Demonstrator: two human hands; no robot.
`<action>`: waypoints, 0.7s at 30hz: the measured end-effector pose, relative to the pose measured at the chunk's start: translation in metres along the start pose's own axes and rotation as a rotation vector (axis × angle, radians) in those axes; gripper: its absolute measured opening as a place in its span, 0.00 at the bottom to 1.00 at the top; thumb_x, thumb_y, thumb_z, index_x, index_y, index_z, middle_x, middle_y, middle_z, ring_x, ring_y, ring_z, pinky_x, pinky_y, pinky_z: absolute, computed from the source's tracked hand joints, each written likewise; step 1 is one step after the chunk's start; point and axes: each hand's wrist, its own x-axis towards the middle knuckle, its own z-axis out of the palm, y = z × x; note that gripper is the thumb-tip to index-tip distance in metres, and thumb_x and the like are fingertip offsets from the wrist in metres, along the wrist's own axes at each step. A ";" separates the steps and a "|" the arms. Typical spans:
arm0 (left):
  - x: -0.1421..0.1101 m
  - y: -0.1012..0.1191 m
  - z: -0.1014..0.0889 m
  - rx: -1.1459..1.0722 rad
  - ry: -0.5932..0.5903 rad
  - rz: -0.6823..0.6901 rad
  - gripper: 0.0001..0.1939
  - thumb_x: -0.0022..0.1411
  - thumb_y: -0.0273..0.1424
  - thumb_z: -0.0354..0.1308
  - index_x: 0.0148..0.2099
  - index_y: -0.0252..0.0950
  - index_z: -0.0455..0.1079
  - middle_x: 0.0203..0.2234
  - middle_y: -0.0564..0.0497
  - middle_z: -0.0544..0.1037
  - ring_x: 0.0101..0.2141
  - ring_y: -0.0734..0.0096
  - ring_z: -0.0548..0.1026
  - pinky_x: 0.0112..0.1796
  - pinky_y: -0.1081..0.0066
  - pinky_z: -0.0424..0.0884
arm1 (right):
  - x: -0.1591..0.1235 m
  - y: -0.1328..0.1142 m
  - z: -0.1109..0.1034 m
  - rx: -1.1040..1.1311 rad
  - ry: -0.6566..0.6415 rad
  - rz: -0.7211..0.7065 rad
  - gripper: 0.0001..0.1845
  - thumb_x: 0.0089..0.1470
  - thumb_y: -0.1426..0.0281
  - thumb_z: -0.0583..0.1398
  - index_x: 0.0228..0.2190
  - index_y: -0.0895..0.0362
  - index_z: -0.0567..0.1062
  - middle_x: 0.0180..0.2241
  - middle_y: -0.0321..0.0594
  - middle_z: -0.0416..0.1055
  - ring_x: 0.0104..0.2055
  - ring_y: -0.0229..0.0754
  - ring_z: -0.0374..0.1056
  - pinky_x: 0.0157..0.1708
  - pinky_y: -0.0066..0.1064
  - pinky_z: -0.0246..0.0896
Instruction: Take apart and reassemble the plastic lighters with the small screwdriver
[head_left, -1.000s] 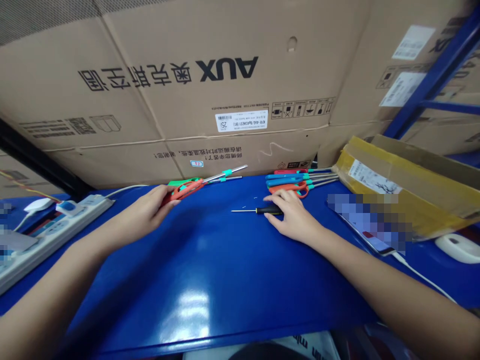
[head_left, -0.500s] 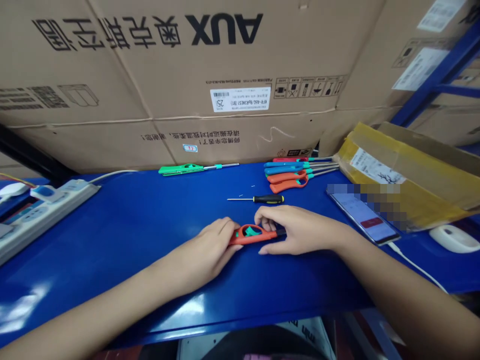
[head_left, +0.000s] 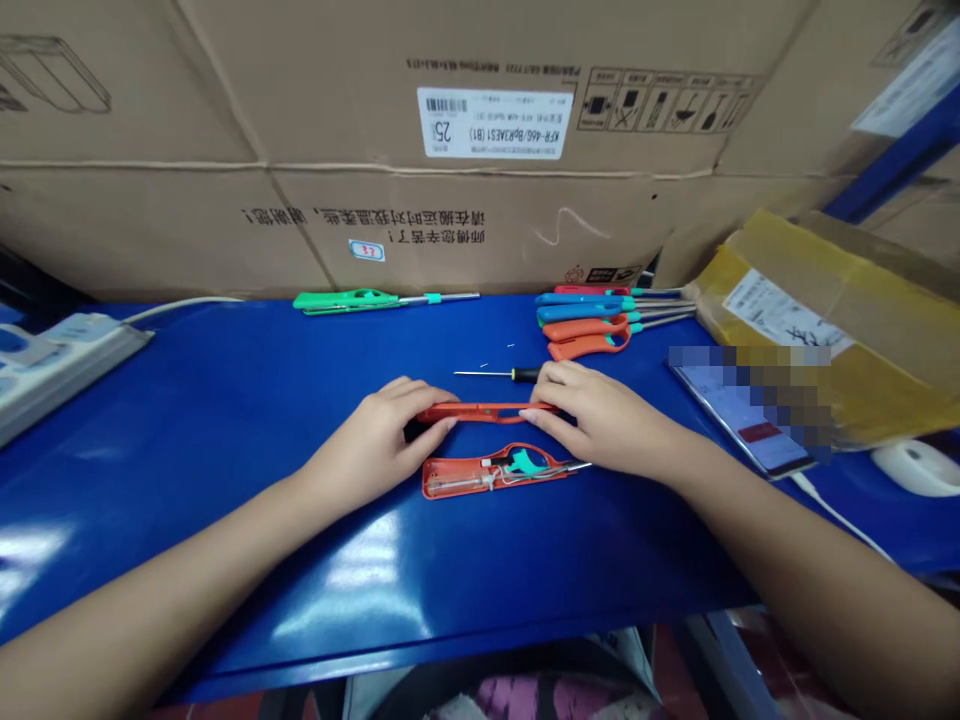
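Observation:
Both my left hand [head_left: 401, 425] and my right hand [head_left: 589, 415] pinch an orange lighter casing half [head_left: 484, 411], one at each end. It is held edge-on just above the blue tabletop. Nearer to me lies the opened lighter half [head_left: 499, 472], its inside facing up. A clear fuel tank, a green trigger, thin wires and part of a metal rod show in it. Just beyond my right hand is a screwdriver [head_left: 487, 374], its black handle partly covered by my fingers. Two tiny silvery pieces, perhaps screws, lie past its tip.
A green lighter [head_left: 352, 301] lies at the back by the large cardboard box [head_left: 337, 120]. Several red, blue and orange lighters [head_left: 585, 330] are bunched at back right, beside a taped carton [head_left: 787, 330]. A phone [head_left: 739, 420], a white mouse [head_left: 919, 467] and a power strip [head_left: 67, 370] flank the workspace.
The orange lighter has come apart into two halves. The casing half has been lifted away from me by both hands, while the half with the parts rests on the table. The view has tilted down.

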 end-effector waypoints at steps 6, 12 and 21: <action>-0.002 0.000 0.001 0.039 0.027 -0.046 0.14 0.71 0.37 0.54 0.51 0.37 0.76 0.39 0.47 0.79 0.40 0.62 0.74 0.43 0.62 0.72 | 0.002 0.000 0.008 0.008 0.026 -0.002 0.14 0.69 0.65 0.53 0.37 0.59 0.74 0.40 0.47 0.70 0.44 0.47 0.65 0.47 0.40 0.63; -0.003 0.011 -0.004 0.137 0.140 0.031 0.10 0.70 0.32 0.55 0.48 0.35 0.74 0.43 0.45 0.75 0.45 0.59 0.71 0.47 0.59 0.68 | -0.002 -0.006 0.003 0.018 0.139 -0.023 0.11 0.65 0.64 0.59 0.42 0.59 0.74 0.42 0.46 0.68 0.46 0.47 0.61 0.50 0.41 0.59; -0.013 0.024 0.005 0.047 -0.200 0.154 0.10 0.66 0.37 0.62 0.47 0.39 0.73 0.40 0.51 0.78 0.42 0.62 0.74 0.43 0.62 0.68 | -0.009 -0.025 0.003 0.223 -0.179 -0.059 0.10 0.61 0.61 0.63 0.38 0.55 0.73 0.38 0.38 0.69 0.42 0.44 0.61 0.45 0.39 0.57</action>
